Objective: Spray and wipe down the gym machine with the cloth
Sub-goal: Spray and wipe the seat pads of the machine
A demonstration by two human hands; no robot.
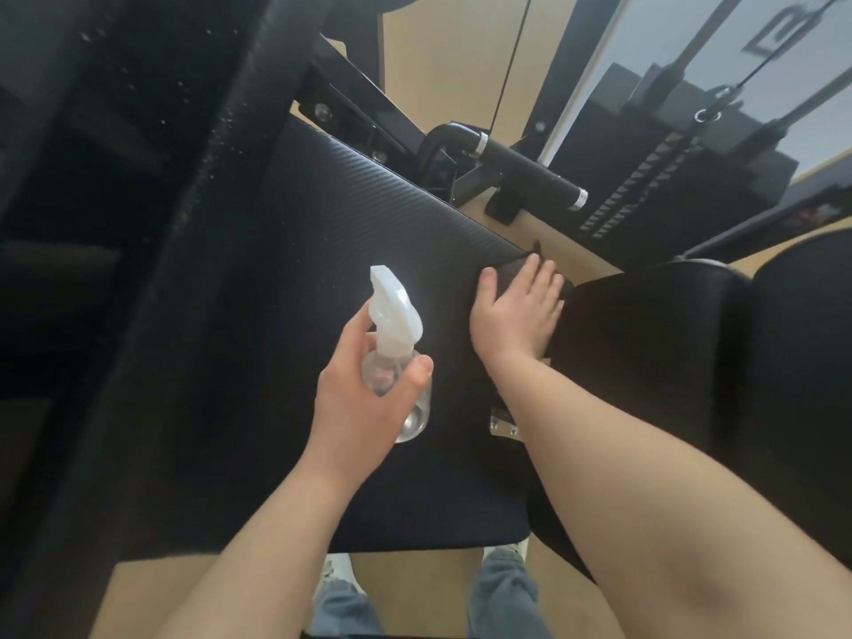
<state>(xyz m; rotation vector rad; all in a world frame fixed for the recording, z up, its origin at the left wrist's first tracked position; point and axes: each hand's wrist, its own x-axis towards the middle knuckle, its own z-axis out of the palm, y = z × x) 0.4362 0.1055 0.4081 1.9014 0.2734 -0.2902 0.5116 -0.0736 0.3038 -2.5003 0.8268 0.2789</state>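
Observation:
The gym machine's black ribbed seat pad [295,251] fills the middle of the view. My left hand [364,403] grips a clear spray bottle [396,334] with a white trigger head, held above the pad with the nozzle pointing away from me. My right hand [516,311] lies flat with straight fingers on a dark cloth [509,269] at the pad's far right corner. Most of the cloth is hidden under the hand. Fine spray droplets speckle the black upright pad [193,131] on the left.
A second black pad [645,352] sits right of the seat. Behind are a black handle with chrome rings [521,170], the weight stack [645,177] and cables. Tan floor [571,255] shows around the frame. My jeans and shoes [502,588] are below the seat edge.

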